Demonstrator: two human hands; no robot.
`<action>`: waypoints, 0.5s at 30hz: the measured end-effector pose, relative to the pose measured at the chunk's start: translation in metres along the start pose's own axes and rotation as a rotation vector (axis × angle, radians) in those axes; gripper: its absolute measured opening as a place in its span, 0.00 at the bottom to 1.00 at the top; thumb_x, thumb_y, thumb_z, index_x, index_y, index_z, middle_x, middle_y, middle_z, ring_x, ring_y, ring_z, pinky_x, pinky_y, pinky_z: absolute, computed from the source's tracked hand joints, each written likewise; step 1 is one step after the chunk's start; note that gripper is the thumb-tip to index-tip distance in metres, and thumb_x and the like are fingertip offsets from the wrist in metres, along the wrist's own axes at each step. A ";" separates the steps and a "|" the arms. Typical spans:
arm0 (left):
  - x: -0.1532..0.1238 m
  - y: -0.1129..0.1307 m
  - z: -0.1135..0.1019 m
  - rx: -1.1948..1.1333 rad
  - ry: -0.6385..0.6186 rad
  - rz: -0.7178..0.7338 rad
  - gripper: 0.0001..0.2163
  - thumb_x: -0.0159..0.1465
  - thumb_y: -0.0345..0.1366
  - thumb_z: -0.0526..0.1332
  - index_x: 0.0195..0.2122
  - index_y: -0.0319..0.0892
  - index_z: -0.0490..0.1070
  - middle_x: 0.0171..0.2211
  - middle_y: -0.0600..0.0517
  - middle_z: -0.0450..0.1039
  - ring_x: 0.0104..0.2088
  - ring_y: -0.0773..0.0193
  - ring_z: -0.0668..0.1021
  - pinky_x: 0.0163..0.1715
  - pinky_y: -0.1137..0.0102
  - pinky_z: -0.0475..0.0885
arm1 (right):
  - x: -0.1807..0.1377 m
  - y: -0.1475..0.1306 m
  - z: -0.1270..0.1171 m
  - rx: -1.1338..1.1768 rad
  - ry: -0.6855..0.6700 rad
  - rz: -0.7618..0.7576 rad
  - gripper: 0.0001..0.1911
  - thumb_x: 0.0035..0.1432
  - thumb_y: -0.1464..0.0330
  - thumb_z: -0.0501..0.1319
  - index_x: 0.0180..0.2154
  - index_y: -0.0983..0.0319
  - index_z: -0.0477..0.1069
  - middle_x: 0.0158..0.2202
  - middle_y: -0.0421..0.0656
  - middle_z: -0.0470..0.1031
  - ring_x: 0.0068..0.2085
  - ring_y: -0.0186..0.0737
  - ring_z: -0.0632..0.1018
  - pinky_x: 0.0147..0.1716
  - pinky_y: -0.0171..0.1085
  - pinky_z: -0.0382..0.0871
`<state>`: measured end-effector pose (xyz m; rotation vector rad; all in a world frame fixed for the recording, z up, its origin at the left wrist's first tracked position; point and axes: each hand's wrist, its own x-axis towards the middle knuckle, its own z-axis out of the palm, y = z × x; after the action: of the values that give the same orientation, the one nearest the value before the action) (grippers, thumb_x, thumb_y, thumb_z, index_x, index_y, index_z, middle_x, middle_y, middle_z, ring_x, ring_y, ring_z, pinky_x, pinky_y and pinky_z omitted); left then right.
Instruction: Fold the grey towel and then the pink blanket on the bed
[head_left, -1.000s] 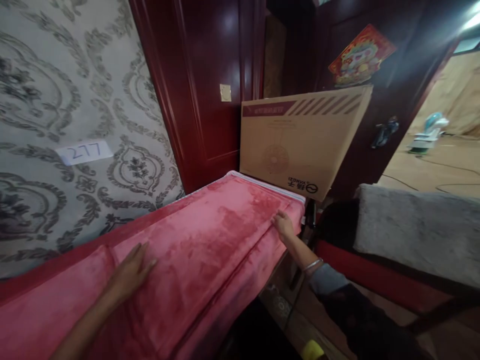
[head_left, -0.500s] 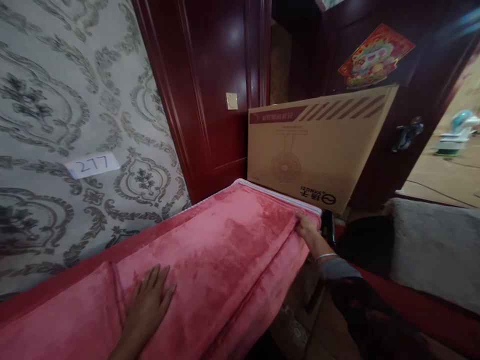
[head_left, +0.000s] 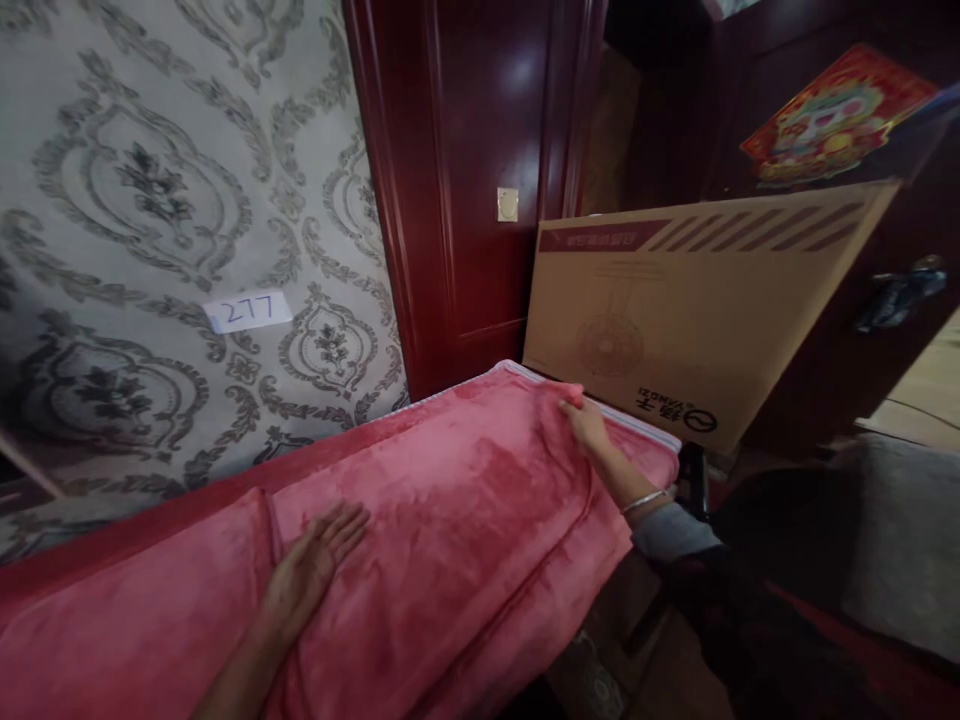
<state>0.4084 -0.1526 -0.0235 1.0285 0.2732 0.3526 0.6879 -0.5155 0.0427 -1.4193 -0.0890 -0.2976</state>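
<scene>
A pink plush blanket [head_left: 435, 500] lies folded in layers along a long, narrow surface against the wall, with a pale edge at its far end. My right hand [head_left: 586, 422] pinches the blanket near that far end and lifts a gathered fold of it. My left hand [head_left: 319, 560] is open, its fingers stretched out and the palm turned partly up and inward. It rests on or just over the blanket, beside a raised crosswise fold [head_left: 266, 530].
A large cardboard box [head_left: 697, 300] stands past the blanket's far end, before dark red doors. A paper marked 277 [head_left: 249, 311] is on the patterned wall [head_left: 150, 220]. A grey fluffy cover [head_left: 907, 540] is at the right.
My right hand has drawn the blanket's far edge up and leftward into a fold, baring part of the end. My left hand has turned from palm down to partly palm up. The view has swung left.
</scene>
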 end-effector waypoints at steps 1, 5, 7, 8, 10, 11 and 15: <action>0.000 0.000 -0.001 -0.029 0.000 -0.009 0.21 0.53 0.52 0.71 0.43 0.45 0.81 0.52 0.42 0.79 0.58 0.45 0.76 0.67 0.49 0.59 | -0.011 -0.006 0.015 -0.024 -0.068 -0.015 0.04 0.56 0.70 0.67 0.32 0.65 0.75 0.30 0.40 0.76 0.33 0.39 0.75 0.34 0.36 0.71; 0.000 -0.001 -0.004 -0.117 -0.032 -0.035 0.18 0.57 0.50 0.69 0.43 0.43 0.80 0.51 0.41 0.79 0.56 0.47 0.78 0.67 0.50 0.60 | -0.090 -0.020 0.053 -0.172 -0.554 -0.296 0.09 0.56 0.68 0.61 0.24 0.61 0.72 0.25 0.37 0.73 0.30 0.38 0.73 0.33 0.34 0.68; 0.000 -0.002 -0.004 -0.154 -0.043 -0.046 0.17 0.58 0.49 0.69 0.42 0.43 0.79 0.50 0.41 0.80 0.55 0.49 0.79 0.66 0.51 0.61 | -0.136 -0.019 0.054 -0.221 -0.823 -0.462 0.10 0.58 0.69 0.56 0.28 0.60 0.74 0.30 0.38 0.76 0.34 0.40 0.76 0.37 0.36 0.70; 0.000 -0.002 -0.003 -0.168 -0.042 -0.048 0.16 0.58 0.48 0.68 0.42 0.42 0.78 0.49 0.41 0.80 0.54 0.49 0.79 0.65 0.52 0.62 | -0.158 -0.017 0.051 -0.245 -0.919 -0.498 0.11 0.57 0.70 0.54 0.32 0.60 0.75 0.32 0.39 0.78 0.37 0.41 0.77 0.40 0.37 0.71; 0.000 -0.004 -0.003 -0.186 -0.030 -0.052 0.14 0.60 0.46 0.67 0.40 0.42 0.77 0.48 0.41 0.80 0.53 0.51 0.80 0.64 0.53 0.64 | -0.193 -0.009 0.042 -0.311 -1.049 -0.492 0.14 0.55 0.73 0.53 0.37 0.59 0.77 0.35 0.40 0.79 0.40 0.42 0.78 0.43 0.38 0.71; 0.000 -0.005 -0.002 -0.188 -0.022 -0.052 0.13 0.61 0.45 0.66 0.40 0.42 0.76 0.47 0.41 0.80 0.52 0.53 0.80 0.63 0.54 0.65 | -0.205 -0.004 0.037 -0.342 -1.085 -0.471 0.15 0.54 0.74 0.53 0.38 0.59 0.77 0.35 0.40 0.79 0.40 0.42 0.79 0.43 0.37 0.72; -0.004 -0.007 0.000 -0.154 0.006 -0.038 0.09 0.62 0.40 0.65 0.41 0.43 0.72 0.46 0.43 0.80 0.47 0.57 0.82 0.57 0.58 0.70 | -0.226 0.015 0.022 -0.330 -1.098 -0.424 0.15 0.55 0.74 0.53 0.39 0.60 0.77 0.35 0.41 0.80 0.38 0.43 0.79 0.41 0.38 0.72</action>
<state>0.4062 -0.1578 -0.0297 0.8698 0.2667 0.3373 0.4776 -0.4580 -0.0216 -1.7431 -1.2944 0.1676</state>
